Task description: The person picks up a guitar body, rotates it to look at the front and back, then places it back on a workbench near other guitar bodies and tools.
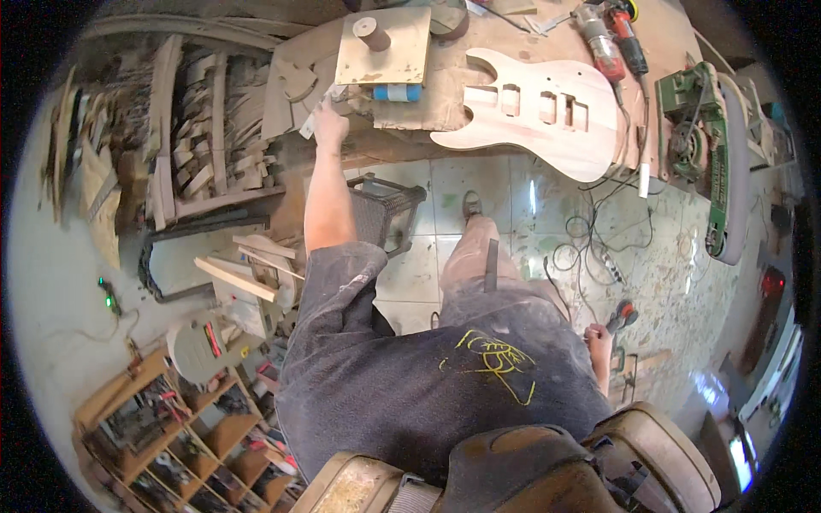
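Observation:
At the bench's near edge, my left hand (331, 126) reaches out with its fingers closed around a small pale piece (308, 128). Its kind is too unclear to name. Just beyond my fingers is a sanding jig, a square light board (409, 53) with an upright cylinder (371, 34) on it. A blue roll (398, 92) with a pale band lies at the board's near edge. My right hand (598, 337) hangs low at my side, fingers curled, beside a black-and-orange tool (623, 315). Whether it holds anything is hidden. An unfinished electric guitar body (539, 107) lies flat on the bench.
Two corded power tools (599, 43) lie at the bench's far right, near a green belt sander (705, 162). Cables (590, 244) coil across the tiled floor. A dark crate-like stool (376, 214) stands under my left arm. Wood offcuts (201, 128) fill a rack at left.

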### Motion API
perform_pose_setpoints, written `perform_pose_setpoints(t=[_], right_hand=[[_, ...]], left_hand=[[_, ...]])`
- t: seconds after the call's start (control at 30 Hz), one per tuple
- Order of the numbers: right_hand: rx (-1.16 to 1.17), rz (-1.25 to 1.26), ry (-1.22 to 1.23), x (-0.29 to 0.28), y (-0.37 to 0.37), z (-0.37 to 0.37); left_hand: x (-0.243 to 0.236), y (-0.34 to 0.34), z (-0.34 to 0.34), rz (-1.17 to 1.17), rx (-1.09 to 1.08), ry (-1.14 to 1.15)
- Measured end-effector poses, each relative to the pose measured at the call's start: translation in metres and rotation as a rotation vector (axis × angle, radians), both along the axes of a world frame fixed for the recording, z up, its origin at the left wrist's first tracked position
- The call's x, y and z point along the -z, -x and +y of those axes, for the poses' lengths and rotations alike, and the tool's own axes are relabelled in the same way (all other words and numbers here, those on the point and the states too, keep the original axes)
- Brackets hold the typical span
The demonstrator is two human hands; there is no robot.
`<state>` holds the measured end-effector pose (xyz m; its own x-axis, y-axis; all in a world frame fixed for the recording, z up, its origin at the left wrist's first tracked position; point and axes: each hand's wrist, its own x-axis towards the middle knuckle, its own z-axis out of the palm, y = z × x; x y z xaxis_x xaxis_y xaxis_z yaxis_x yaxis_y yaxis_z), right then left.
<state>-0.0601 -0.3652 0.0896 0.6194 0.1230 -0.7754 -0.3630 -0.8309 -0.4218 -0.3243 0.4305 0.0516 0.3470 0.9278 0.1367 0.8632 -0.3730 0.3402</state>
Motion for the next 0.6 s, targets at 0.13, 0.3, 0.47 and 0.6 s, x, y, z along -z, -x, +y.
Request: perform_pose_setpoints(t=[0.13, 0.3, 0.47, 0.6], right_hand=[[0.094, 0.045, 0.08, -0.032, 0.016, 0.027], [0.076, 0.079, 0.186, -0.055, 0.021, 0.048], [0.088, 0.139, 0.159, -0.044, 0.016, 0.047], [0.028, 0.112, 0.112, -0.042, 0.014, 0.091]], left_hand=[[0.018, -0.01, 0.057, 0.368, 0.254, -0.053], [-0.023, 0.029, 0.077, 0.467, 0.299, 0.111], [-0.047, 0.132, 0.08, 0.364, 0.09, 0.106], [-0.047, 0.211, 0.015, 0.26, -0.066, 0.131]])
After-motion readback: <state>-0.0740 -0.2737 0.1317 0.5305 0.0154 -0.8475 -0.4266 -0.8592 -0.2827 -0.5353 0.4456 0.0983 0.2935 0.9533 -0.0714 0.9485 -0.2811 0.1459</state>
